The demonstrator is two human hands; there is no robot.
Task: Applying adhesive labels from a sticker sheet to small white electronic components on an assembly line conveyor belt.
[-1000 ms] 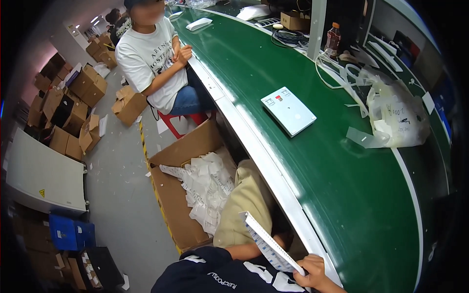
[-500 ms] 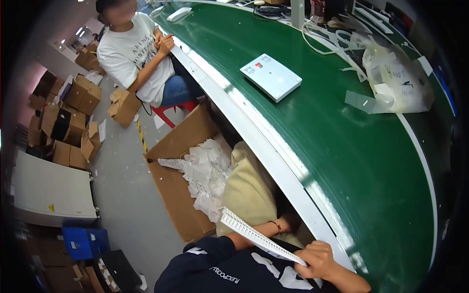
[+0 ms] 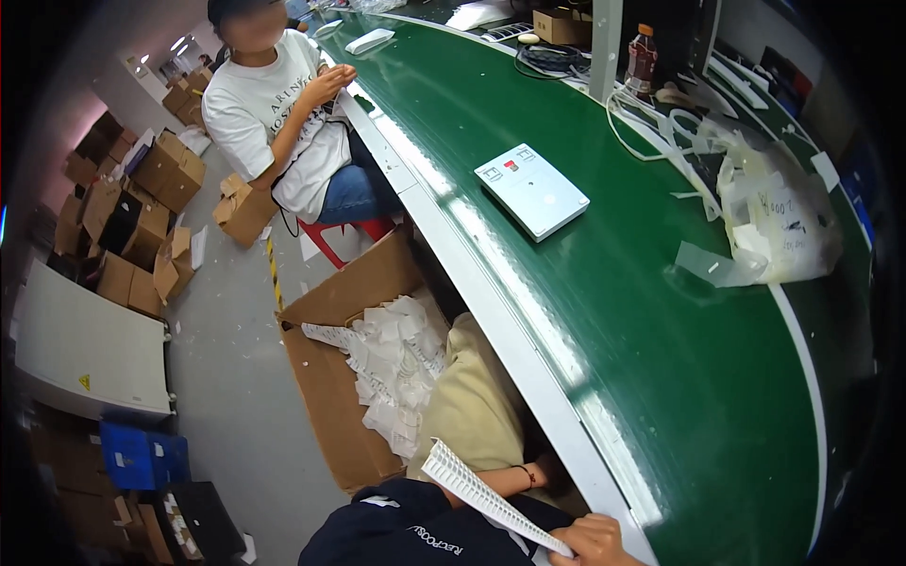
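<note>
At the lower edge, my right hand (image 3: pixel 596 541) is closed around one end of a long curled white label sheet (image 3: pixel 486 491) with rows of small rectangles. The sheet slants up to the left across my dark shirt. My left hand (image 3: pixel 545 472), with a bracelet at the wrist, rests low beside my beige-trousered leg (image 3: pixel 472 406) near the table's edge; its fingers are hidden. Farther off on the green table (image 3: pixel 661 377) lies a flat pale rectangular device (image 3: pixel 533 193) with a small red mark. Neither hand touches it.
Left of my legs stands an open cardboard box (image 3: pixel 326 396) holding crumpled white paper (image 3: pixel 396 368). A seated person (image 3: pixel 283 123) is at the table's far left. A translucent plastic bag (image 3: pixel 779 212) and a bottle (image 3: pixel 642 61) are at the right. Cartons (image 3: pixel 170 170) crowd the left.
The view has tilted, so the device and bag appear lower and the bottle shows fully. My right hand sits lower in the picture, still gripping the label sheet. The seated person's hands have shifted.
</note>
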